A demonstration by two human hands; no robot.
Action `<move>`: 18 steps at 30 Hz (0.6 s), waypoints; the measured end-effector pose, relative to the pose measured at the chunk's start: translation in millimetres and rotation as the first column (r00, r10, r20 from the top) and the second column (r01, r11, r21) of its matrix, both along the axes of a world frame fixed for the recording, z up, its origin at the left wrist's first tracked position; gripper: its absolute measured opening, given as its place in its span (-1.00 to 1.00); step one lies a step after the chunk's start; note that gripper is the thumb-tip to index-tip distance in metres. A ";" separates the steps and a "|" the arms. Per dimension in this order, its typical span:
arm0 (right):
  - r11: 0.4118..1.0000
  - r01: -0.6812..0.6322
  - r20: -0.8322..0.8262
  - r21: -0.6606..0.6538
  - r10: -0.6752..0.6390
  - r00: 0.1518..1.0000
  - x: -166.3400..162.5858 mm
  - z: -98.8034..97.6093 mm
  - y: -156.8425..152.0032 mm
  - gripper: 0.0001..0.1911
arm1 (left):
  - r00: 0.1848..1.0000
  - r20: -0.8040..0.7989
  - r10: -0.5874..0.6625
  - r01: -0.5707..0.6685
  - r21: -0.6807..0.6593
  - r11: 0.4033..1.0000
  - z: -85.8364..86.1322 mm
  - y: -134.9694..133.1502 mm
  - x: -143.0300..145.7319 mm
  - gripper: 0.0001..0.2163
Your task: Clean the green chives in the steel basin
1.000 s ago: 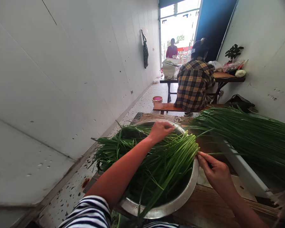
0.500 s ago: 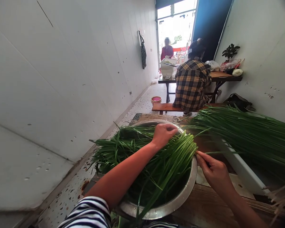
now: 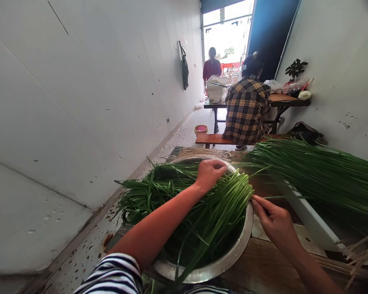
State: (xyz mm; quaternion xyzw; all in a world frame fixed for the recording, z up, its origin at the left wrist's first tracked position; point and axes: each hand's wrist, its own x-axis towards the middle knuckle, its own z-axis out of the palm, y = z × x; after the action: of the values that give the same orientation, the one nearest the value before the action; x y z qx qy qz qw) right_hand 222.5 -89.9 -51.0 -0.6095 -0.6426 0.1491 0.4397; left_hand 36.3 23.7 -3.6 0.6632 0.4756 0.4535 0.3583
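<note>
A bundle of garlic chives [image 3: 214,216] fills the steel basin [image 3: 247,241], its pale cut ends pointing right and its dark leaves hanging over the left rim. My left hand [image 3: 211,174] is closed in a pinch above the bundle, near the basin's far rim; what its fingertips hold cannot be made out. At the right rim, my right hand [image 3: 274,216] pinches at the cut ends with thumb and forefinger, on a chive stalk there. The stalk itself is mostly hidden by the fingertips.
More long chives [image 3: 319,175] lie over a white crate [image 3: 313,220] on the right. The basin rests on a wooden surface [image 3: 270,265]. Ahead, a person in a plaid shirt [image 3: 248,108] sits on a bench [image 3: 210,139] at a table; another person [image 3: 212,67] stands by the doorway.
Both my hands keep almost the same pose over the basin. The view has shifted very slightly, and the person by the doorway has moved a little left and stands more upright.
</note>
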 end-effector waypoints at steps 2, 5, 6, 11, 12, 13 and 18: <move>1.000 -0.010 0.000 0.002 0.010 1.000 -0.3 1.6 0.4 -0.68 | 1.000 -0.010 -0.004 0.004 0.004 1.000 0.1 -0.5 0.6 -0.86; 1.000 -0.023 -0.003 0.005 0.023 1.000 -0.9 3.7 0.4 -0.67 | 1.000 -0.021 0.002 -0.002 0.012 1.000 1.6 -1.8 1.2 -0.85; 1.000 -0.025 -0.002 0.003 0.025 1.000 -1.1 4.1 0.2 -0.67 | 1.000 -0.023 0.007 -0.007 0.013 1.000 1.9 -2.2 1.3 -0.85; 1.000 -0.019 -0.004 -0.019 0.019 1.000 -1.2 3.1 -1.2 -0.68 | 1.000 -0.024 0.016 -0.015 0.039 0.999 0.0 -1.8 1.2 -0.85; 1.000 -0.016 -0.005 -0.017 0.016 1.000 -1.2 2.7 -1.3 -0.68 | 1.000 -0.021 0.014 -0.013 0.046 0.999 -0.8 -1.5 1.1 -0.85; 1.000 -0.013 -0.004 -0.014 0.013 1.000 -1.2 2.3 -1.4 -0.68 | 1.000 -0.020 0.012 -0.011 0.050 0.999 -1.5 -1.2 1.0 -0.85; 1.000 -0.011 0.000 -0.015 0.011 1.000 -1.1 1.9 -1.5 -0.68 | 1.000 -0.023 0.014 -0.012 0.067 0.998 -2.3 -1.9 0.6 -0.85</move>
State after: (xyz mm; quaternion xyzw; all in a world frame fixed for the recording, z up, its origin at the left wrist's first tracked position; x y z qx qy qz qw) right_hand 221.4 -91.4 -49.1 -0.6092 -0.6450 0.1563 0.4342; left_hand 36.9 21.8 -5.8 0.6769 0.4688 0.4635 0.3274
